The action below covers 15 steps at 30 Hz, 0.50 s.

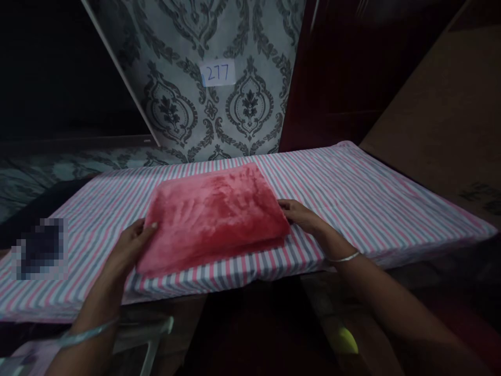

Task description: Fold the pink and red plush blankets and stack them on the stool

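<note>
A red plush cushion cover (219, 214), flat and rectangular, lies on the striped cloth (332, 193) that covers the table. My left hand (131, 243) grips its left edge, with the thumb on top and the other fingers partly hidden by the fabric. At the right edge, my right hand (299, 214) has its fingers closed on the side of the cover, their tips tucked partly out of sight. The front edge of the cover shows two layers near the right corner.
Patterned wallpaper (211, 120) with a paper label (218, 72) reading 277 rises behind the table. A dark screen (70, 73) stands at upper left, a dark red panel (336, 78) at right. Below the table edge are a pale chair frame (156, 334) and a yellow object (347, 340).
</note>
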Motion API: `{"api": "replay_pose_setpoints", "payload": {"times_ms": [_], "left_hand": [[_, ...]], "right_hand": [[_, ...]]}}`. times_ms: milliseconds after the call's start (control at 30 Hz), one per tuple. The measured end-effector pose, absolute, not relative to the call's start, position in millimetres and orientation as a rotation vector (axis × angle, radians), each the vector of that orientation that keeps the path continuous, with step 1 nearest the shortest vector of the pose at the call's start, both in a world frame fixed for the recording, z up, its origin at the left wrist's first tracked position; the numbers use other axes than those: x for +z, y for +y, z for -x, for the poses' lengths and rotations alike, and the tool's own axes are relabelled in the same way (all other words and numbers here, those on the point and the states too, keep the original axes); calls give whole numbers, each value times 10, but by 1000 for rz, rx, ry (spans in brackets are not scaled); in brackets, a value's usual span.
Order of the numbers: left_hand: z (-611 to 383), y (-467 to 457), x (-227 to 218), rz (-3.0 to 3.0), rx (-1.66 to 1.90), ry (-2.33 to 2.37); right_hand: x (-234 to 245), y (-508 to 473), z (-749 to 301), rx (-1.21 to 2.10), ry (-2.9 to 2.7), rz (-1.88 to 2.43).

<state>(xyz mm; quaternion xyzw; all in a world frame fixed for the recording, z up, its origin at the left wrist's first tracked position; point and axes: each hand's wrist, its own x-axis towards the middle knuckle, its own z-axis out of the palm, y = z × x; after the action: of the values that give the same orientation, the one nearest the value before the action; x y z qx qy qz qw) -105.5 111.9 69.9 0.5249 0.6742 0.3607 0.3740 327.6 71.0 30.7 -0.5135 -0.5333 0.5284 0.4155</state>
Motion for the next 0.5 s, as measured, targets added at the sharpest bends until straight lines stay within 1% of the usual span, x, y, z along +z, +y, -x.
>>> {"api": "replay_pose_setpoints", "payload": {"times_ms": [100,267,367,500], "left_hand": [[1103,742,555,-1328,967,1688],[1179,529,282,-1213,1108,1650],[1227,533,231,-1220,1134,1637],[1259,543,322,-1382,1176,1611]], "right_hand": [[277,441,-3323,1489,-1304,1238],[138,225,-3268,1543,-1109,1110],[91,185,-3207,1484,-1119,1064],[116,190,-3143,1270,-1121,1114]]}}
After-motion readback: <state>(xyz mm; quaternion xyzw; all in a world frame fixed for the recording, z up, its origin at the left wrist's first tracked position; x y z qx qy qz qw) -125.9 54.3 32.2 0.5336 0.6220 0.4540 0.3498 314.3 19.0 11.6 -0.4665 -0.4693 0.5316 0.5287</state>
